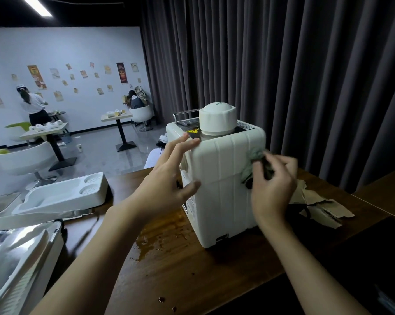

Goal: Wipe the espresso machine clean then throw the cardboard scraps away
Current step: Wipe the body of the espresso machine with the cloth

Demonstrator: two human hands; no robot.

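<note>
On table (192, 269), espresso machine (221, 178) stood between hands. Left hand (169, 178), fingers spread, touched left side. Right hand (273, 189) pinched cloth (253, 160) against right side. Cardboard scraps (323, 208) lay just past right hand.

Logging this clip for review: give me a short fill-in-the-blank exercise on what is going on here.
The right hand presses a ___ against the espresso machine.
The cardboard scraps lie on the table, to the machine's ___.
The left hand touches the machine, holding ___.
Missing: cloth; right; nothing.
</note>
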